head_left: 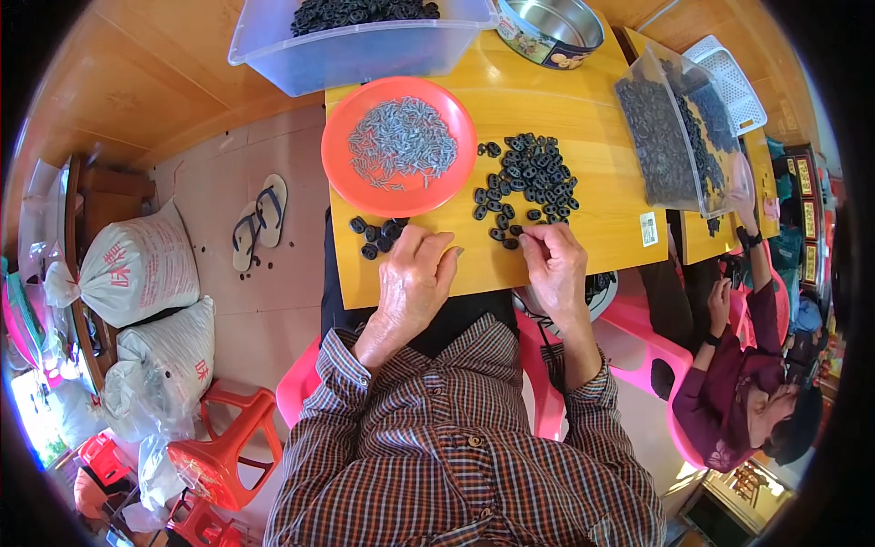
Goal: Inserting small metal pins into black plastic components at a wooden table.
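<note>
Wood surface (pixel 583 118): yellow board laid across the lap, carrying all work items within reach.
Left hand (pixel 412 278): fingers curled loosely, resting on the near edge just beside a small group of black rings (pixel 378 234); whether it pinches one cannot be told.
Right hand (pixel 553 260): thumb and forefinger closed on a small dark piece, probably one ring, at the near edge of the main ring pile (pixel 527 187).
Black rings: small, dark, oval, with open centres; spread loosely for picking.
Orange plate (pixel 342 164): holds grey metal pins (pixel 401 141), between the hands and the clear tub (pixel 355 55).
</note>
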Tool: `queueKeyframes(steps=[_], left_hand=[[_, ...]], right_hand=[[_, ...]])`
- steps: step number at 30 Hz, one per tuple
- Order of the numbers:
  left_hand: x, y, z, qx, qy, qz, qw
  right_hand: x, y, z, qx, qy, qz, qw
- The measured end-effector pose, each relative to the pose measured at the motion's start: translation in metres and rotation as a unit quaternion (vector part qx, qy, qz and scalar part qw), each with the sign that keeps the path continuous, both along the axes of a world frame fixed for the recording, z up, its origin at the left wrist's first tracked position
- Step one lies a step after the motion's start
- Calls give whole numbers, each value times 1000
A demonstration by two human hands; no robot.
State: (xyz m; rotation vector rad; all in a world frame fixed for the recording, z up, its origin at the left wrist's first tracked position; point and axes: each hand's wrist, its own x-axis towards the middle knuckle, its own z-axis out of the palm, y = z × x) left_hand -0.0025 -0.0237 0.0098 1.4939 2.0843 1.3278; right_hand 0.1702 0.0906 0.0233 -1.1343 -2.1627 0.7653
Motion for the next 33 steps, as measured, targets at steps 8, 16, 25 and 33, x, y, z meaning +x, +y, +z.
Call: queueKeyframes(steps=[8, 16, 25, 33], left_hand=[[0, 2, 3, -11, -18, -8, 1000], [0, 4, -3, -18, -25, -15, 999], [3, 6, -5, -29, -24, -18, 999], [3, 6, -6, -23, -23, -16, 999]], right_hand=[[31, 36, 9, 85, -122, -93, 985], [45, 29, 6, 19, -146, -96, 984], [31, 20, -4, -43, -66, -66, 995], [16, 18, 1, -47, -21, -85, 995]])
